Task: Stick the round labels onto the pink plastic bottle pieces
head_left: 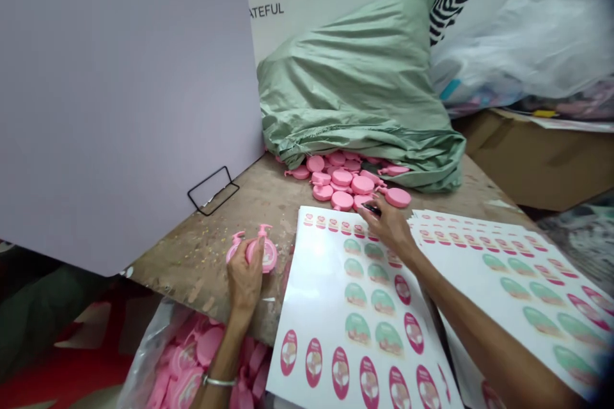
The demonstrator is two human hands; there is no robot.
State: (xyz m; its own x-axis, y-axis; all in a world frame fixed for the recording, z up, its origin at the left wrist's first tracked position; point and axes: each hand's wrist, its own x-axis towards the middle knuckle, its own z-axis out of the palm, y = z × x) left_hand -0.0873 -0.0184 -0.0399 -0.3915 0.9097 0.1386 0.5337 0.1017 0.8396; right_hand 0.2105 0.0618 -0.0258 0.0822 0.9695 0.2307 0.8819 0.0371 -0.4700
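Note:
My left hand [245, 276] is closed around a pink bottle-shaped plastic piece [263, 249] at the table's front left; a second pink piece [235, 244] lies just beside it. My right hand [391, 225] reaches across a glossy sticker sheet [336, 307] toward a pile of pink pieces [348, 182], its fingertips pinched on something small and dark I cannot make out, at the sheet's far edge. The sheet carries rows of green and pink oval stickers.
A second sticker sheet [518, 268] lies to the right. A green cloth sack [364, 96] spills the pink pile. A lilac board [119, 96] leans on a wire stand [213, 190]. A clear bag of pink pieces [182, 364] hangs below the table edge.

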